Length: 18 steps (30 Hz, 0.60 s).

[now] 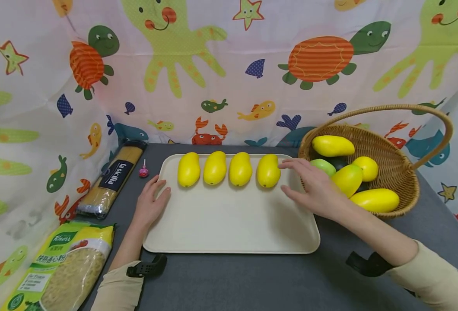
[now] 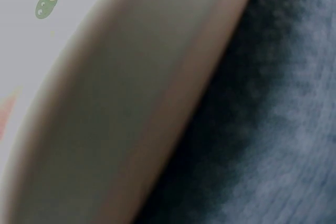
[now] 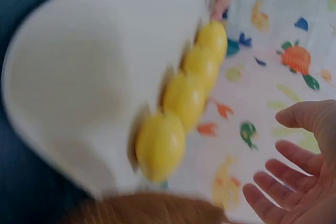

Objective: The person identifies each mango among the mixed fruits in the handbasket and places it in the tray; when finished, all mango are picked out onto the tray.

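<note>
Several yellow mangoes lie in a row along the far side of a cream tray. Beside the rightmost mango is my right hand, its fingers spread and holding nothing. In the right wrist view the right hand has its palm bare, apart from the row of mangoes. My left hand rests at the tray's left rim with relaxed fingers. The left wrist view shows mostly blurred, close surfaces, and the left fingers cannot be made out there.
A wicker basket with yellow and green fruit stands right of the tray, its handle arching up. To the left lie a spaghetti pack, a wrapped lollipop and a Knorr pasta bag. A patterned curtain hangs behind.
</note>
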Available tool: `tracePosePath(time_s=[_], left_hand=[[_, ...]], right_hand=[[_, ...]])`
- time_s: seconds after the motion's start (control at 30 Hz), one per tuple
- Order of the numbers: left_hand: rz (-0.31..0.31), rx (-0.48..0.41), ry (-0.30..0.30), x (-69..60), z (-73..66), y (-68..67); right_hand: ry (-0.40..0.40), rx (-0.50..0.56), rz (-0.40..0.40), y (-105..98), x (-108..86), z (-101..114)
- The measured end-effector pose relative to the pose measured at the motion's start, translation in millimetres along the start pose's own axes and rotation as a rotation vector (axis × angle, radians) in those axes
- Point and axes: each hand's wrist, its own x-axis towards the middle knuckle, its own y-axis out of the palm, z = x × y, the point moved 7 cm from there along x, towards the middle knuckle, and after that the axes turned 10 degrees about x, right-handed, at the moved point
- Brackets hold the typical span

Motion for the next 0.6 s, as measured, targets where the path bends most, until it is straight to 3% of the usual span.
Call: tracePosePath(time_s=[0.1, 0.2, 0.37, 0.47, 0.6], left_hand=[[-0.001, -0.005, -0.003, 0.0, 0.9, -0.8], [0.0, -0.007, -0.004, -0.1, 1.3, -1.2], [0.002, -0.005, -0.006, 0.0, 1.7, -1.5], [0.0, -0.004, -0.007, 0.3, 1.7, -2.0], [-0.002, -0.002, -0.002, 1.0, 1.6, -2.2]], right_hand=[[0.025, -0.06, -0.022, -30.2, -1.5, -3.9], [0.136, -0.133, 0.035, -56.8, -2.2, -21.4], [0.308, -0.216, 0.292, -81.8, -8.4, -63.6], [0.334, -0.204, 0.431, -86.1, -13.3, -82.5], [0.331, -0.159, 0.53, -83.4, -20.4, -95.1]])
